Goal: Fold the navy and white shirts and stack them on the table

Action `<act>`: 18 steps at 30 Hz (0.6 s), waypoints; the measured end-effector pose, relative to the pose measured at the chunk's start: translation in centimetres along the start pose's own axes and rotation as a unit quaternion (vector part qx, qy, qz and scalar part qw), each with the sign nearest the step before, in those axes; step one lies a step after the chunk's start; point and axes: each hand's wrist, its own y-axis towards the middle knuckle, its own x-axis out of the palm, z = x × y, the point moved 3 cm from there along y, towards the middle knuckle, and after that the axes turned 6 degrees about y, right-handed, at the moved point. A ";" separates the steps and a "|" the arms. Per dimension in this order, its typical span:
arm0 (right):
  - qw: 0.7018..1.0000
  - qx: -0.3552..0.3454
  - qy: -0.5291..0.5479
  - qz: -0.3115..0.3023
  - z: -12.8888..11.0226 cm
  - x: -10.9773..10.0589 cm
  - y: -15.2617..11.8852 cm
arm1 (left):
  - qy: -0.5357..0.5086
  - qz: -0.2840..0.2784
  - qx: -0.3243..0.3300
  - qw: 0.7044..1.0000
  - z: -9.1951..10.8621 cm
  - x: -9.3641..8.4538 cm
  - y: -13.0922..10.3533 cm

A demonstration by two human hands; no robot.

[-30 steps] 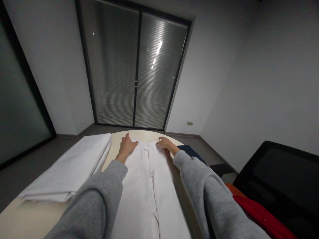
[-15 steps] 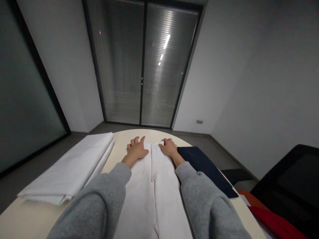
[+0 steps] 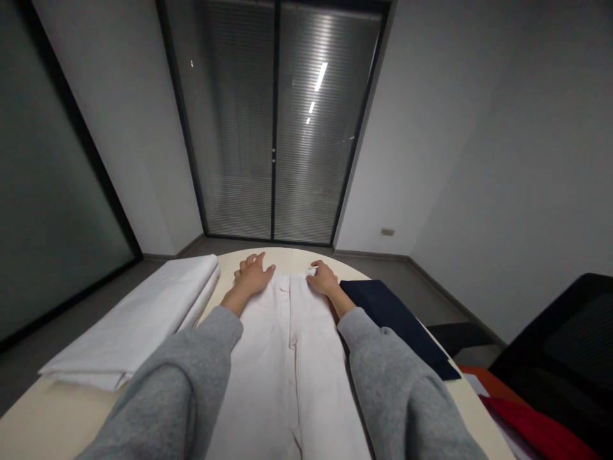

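A white cloth garment (image 3: 268, 377) lies lengthwise on the table between my forearms, with a seam or overlapping edge running down its middle. At its far left corner rests my left hand (image 3: 251, 276), fingers spread and thumb apart. My right hand (image 3: 324, 279) is at the far right corner, its thumb on the cloth and its fingers bent over the edge, pinching the fabric. Grey sleeves cover both forearms.
The round cream table (image 3: 71, 415) carries a folded white cloth (image 3: 138, 316) on the left and a folded navy cloth (image 3: 393, 319) on the right. Beyond its right edge are red fabric (image 3: 536, 421), orange fabric (image 3: 493, 383) and a black chair (image 3: 565, 338).
My left hand has moved left, and the far end of the white garment looks wider and flatter there. My right hand has barely shifted.
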 end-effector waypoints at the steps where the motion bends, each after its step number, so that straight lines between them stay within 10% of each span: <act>1: 1.000 -0.005 0.006 -0.003 -0.1 -0.2 0.1 | 0.006 -0.009 -0.003 1.000 -0.3 0.0 0.3; 12: 0.994 -0.094 -0.014 -0.056 -2.4 -3.9 -0.3 | 0.083 -0.031 0.069 0.994 -0.1 -1.1 0.2; 18: 0.987 -0.133 -0.082 0.028 -4.3 -6.7 -1.5 | 0.104 0.096 0.114 0.983 2.0 -5.6 -1.2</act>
